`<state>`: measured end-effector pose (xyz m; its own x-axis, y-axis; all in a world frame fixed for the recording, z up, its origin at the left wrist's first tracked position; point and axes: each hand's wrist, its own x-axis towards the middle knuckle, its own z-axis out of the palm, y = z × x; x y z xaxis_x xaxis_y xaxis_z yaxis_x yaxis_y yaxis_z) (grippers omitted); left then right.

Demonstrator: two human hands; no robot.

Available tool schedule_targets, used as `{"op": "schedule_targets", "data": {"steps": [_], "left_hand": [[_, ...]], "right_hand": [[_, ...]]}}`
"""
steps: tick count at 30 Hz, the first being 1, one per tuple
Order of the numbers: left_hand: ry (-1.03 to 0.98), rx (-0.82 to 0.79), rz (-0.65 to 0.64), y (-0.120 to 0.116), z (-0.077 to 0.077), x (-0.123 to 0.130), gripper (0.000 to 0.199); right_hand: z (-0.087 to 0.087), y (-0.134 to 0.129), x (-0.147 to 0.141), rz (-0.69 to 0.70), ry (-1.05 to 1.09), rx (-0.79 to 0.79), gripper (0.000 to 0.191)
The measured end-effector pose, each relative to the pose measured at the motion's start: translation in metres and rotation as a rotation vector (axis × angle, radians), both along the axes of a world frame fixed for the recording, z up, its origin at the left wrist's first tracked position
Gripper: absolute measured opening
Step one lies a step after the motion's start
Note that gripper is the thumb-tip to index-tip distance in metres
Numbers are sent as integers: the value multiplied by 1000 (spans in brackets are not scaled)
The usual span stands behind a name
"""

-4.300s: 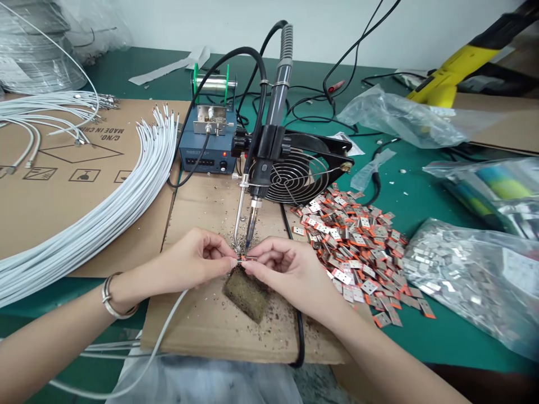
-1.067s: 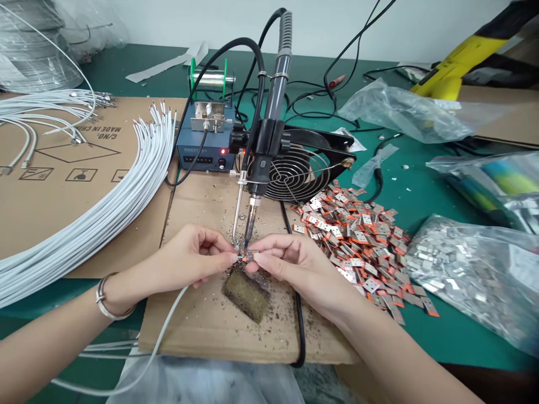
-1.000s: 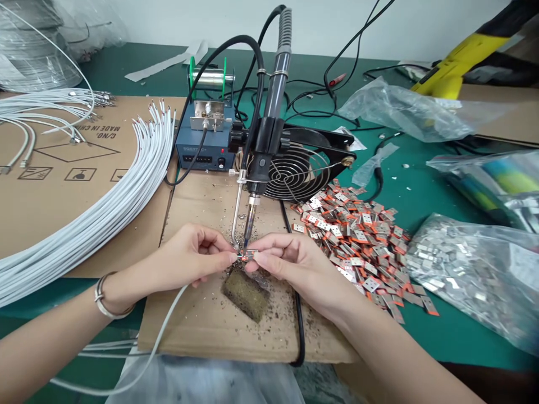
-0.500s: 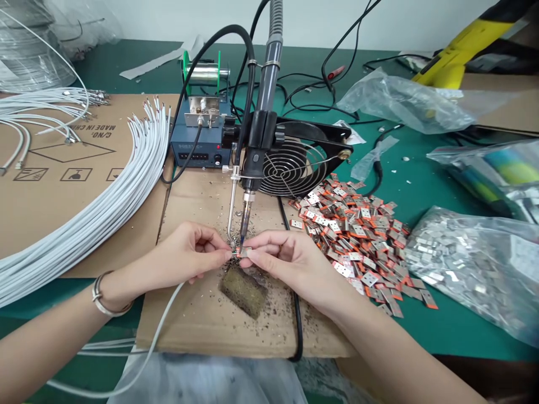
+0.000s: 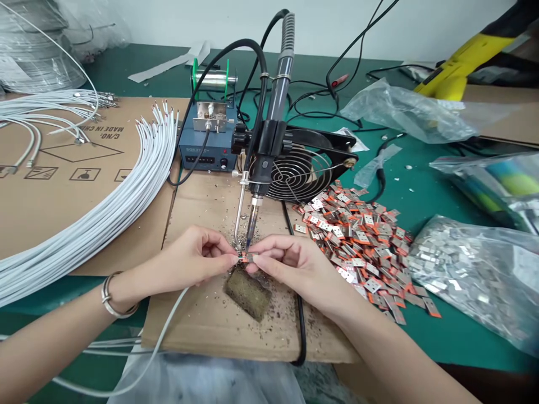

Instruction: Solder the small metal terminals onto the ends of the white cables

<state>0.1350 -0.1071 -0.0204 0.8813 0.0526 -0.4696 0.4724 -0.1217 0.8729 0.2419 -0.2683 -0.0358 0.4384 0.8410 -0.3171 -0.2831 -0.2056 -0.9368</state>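
Note:
My left hand (image 5: 206,255) pinches the end of a white cable (image 5: 168,322), which trails down toward the lower left. My right hand (image 5: 286,261) grips a small USB connector (image 5: 249,257) with orange plastic and a metal shell. Cable end and connector meet between my fingertips, directly under the tip of a soldering iron (image 5: 251,224) clamped in a stand. A thin metal feed tube (image 5: 240,216) comes down beside the iron. Whether the tip touches the joint I cannot tell. Below my fingers lies a worn brownish sponge (image 5: 247,294).
A pile of USB connectors (image 5: 366,241) spreads to the right, near a plastic bag of metal pieces (image 5: 467,275). Bundled white cables (image 5: 126,207) lie left on cardboard. Behind stand a blue solder feeder (image 5: 206,151), a solder spool (image 5: 213,78) and a fan (image 5: 298,171).
The whole view has shifted slightly, so everything appears a little lower and to the right. Both hands keep their pinch on cable and connector beneath the iron.

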Motion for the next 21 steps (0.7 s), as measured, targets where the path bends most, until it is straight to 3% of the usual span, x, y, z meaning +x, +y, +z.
{"op": "schedule_targets", "data": {"steps": [21], "left_hand": [[-23,-23,0,-2,4,-1,20]], "right_hand": [[2,-4,0,30,6,52,11]]}}
